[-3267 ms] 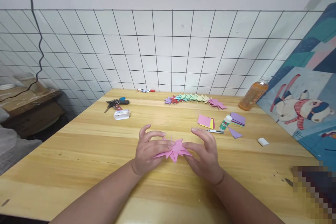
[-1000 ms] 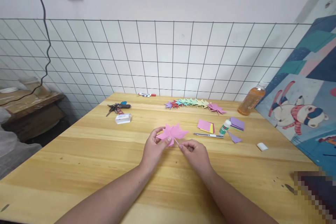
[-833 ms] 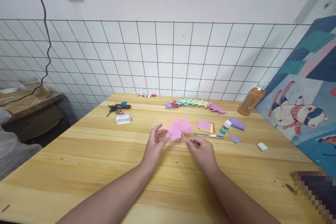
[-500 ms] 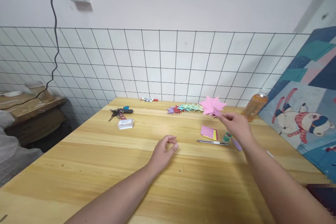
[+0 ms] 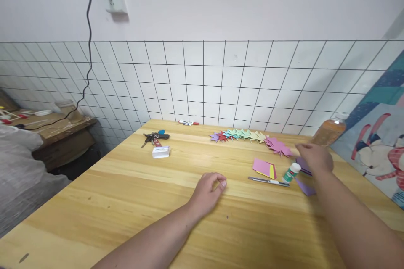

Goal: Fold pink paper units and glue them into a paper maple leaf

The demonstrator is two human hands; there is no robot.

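Note:
My left hand (image 5: 207, 192) rests on the wooden table, fingers loosely curved and apart from the thumb, holding nothing. Farther right, my right hand (image 5: 316, 159) hovers above a dark purple stack of paper (image 5: 303, 165), its fingers bent loosely with nothing visible in them. To its left lies a pink folded paper star (image 5: 278, 146), at the right end of a row of folded paper pieces (image 5: 241, 134) in several colours. A glue stick (image 5: 292, 172) with a white cap stands near a utility knife (image 5: 268, 181), pink and yellow paper squares (image 5: 264, 168) and a purple sheet (image 5: 305, 186).
A bottle of amber drink (image 5: 330, 131) stands behind my right hand, beside a picture panel (image 5: 375, 147). Keys (image 5: 155, 137), a small white box (image 5: 160, 152) and a marker (image 5: 188, 123) lie on the left and back. A tiled wall (image 5: 214, 84) bounds the table.
The pink star, tilted up beside my right hand before, now lies flat at the end of the row. My right hand has moved off it to the right. The view has turned left.

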